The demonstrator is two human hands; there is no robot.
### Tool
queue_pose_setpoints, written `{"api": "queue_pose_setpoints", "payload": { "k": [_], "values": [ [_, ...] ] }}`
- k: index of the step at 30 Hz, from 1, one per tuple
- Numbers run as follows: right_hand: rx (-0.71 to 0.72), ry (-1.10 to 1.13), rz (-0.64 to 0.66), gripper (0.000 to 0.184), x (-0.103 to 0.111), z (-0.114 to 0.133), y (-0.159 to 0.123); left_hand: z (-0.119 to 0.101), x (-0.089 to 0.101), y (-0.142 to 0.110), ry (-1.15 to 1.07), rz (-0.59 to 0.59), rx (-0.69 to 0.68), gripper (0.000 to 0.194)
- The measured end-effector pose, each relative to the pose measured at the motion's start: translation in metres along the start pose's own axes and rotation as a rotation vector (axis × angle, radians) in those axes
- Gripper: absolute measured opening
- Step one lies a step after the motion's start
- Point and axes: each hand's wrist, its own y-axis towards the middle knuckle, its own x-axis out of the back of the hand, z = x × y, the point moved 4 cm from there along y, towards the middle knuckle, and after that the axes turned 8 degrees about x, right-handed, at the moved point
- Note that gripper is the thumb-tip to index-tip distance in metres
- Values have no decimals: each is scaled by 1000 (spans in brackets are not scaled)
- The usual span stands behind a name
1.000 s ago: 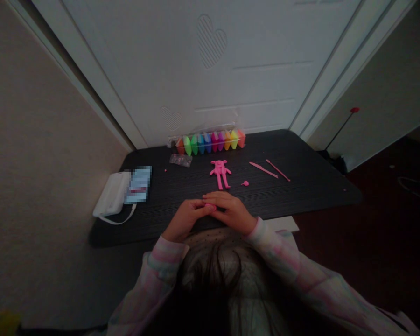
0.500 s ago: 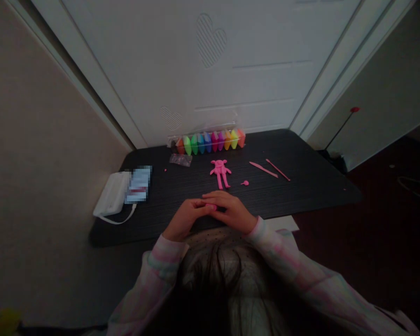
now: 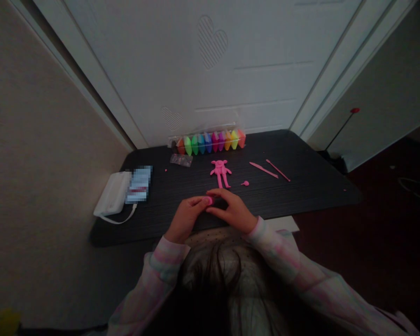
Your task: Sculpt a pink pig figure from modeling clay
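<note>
My left hand (image 3: 185,217) pinches a small lump of pink modelling clay (image 3: 209,200) between thumb and fingers near the table's front edge. Beside it, my right hand (image 3: 234,211) has thumb and fingers spread, with their tips close around the lump; whether they touch it I cannot tell. Just beyond the hands a pink clay figure (image 3: 220,173) with ears, arms and two long legs lies flat. A small pink clay piece (image 3: 245,183) with a thin stem sits to its right.
Two pink modelling tools (image 3: 263,170) lie right on the dark table (image 3: 322,186). Packs of coloured clay (image 3: 208,142) line the back, with a crumpled clear wrapper (image 3: 181,160) in front. On the left are a phone (image 3: 138,185), a white device (image 3: 112,193) and a cable (image 3: 117,221).
My right fingers have parted from the pink clay and spread, where before they covered it. The lump has risen slightly away from me in my left hand.
</note>
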Motion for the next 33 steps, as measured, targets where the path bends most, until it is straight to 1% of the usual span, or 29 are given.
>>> {"api": "queue_pose_setpoints", "payload": {
  "k": [3,5,9,11,16,22,26,33],
  "values": [
    [-12,12,-4,25,1,-1,1,1,-1,0,12,13,1,22],
    [-23,27,-18,23,2,-1,1,0,-2,-1,-5,20,1,22],
    [-23,66,-14,24,4,0,2,-2,-3,-1,-218,38,-5,19],
    [-16,76,1,24,4,1,3,-3,-3,-1,-280,34,-2,17],
    [3,77,63,23,2,1,2,-2,-2,-1,-187,45,41,9],
    [40,82,91,34,0,0,2,1,0,0,-97,50,48,10],
    [59,94,132,26,-1,1,3,2,1,1,-2,51,51,13],
    [60,82,102,21,0,2,3,-3,-2,-2,49,72,51,19]
  ]
}}
